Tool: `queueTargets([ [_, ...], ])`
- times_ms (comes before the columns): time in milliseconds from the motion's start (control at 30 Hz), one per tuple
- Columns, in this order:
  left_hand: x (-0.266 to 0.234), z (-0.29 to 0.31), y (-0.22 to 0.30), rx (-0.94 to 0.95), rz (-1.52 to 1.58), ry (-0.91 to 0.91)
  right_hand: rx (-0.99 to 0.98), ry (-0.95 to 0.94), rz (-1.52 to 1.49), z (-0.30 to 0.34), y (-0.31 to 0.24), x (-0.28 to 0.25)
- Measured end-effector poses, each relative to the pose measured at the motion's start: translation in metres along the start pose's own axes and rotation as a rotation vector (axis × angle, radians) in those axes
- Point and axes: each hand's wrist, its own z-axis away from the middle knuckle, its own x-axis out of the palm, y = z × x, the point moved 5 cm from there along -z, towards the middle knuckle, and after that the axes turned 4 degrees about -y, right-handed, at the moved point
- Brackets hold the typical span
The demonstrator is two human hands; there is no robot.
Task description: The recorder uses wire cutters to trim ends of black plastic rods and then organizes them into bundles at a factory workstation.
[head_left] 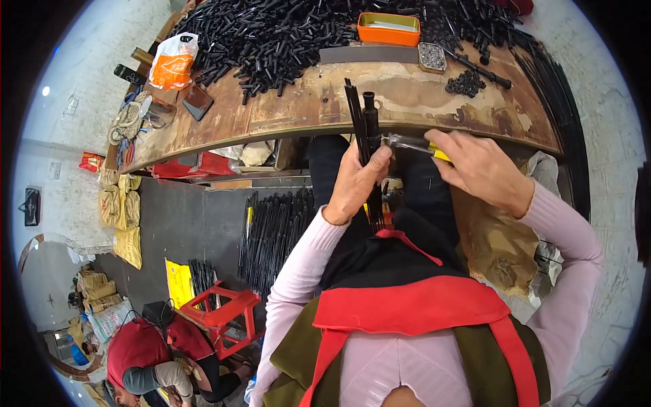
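Closest to the lens is the red apron [407, 305] over a pale pink top, straps running down both sides. Everything else I'll place off the big wooden workbench [298, 108], since it's the largest thing here.

The far side of the workbench is covered by a huge pile of black parts [285, 34]. Sitting at the pile's near edge is an orange tray [388, 30], and just right of that, a small metal tin [432, 57] with tiny bits in it. An orange-and-white plastic bag [173, 62] sits on the workbench's left end. A little cluster of black rings [465, 83] lies on the bare wood toward the right.

Below the workbench, on the dark floor to the left, there's a bundle of long black rods [274, 230], plus a red plastic stool [227, 319] further left of it, with another person crouched beside it.

Right at the workbench's near edge: left hand [356, 180] has its fingers wrapped tight around a bunch of black rods [366, 129], held upright so the tops poke up over the wood. Right hand [478, 166] is closed around a screwdriver [415, 144] with a clear-and-yellow handle, tip pointing left and touching the rods.
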Motion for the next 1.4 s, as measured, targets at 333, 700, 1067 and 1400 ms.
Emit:
queueTargets([
  [333,0.014,0.008,0.024,0.019,-0.139,-0.167,0.284,-0.097,-0.537,0.013,-0.005,0.01],
  [700,0.018,0.008,0.028,-0.077,0.004,-0.245,0.648,-0.743,-1.592,0.033,-0.02,0.022],
  [1067,0.015,0.007,0.033,-0.088,-0.084,-0.22,0.378,-0.363,-1.097,0.024,-0.011,0.002],
  [1400,0.019,0.017,0.037,-0.062,-0.156,-0.232,0.26,0.02,-0.693,0.026,-0.009,0.019],
])
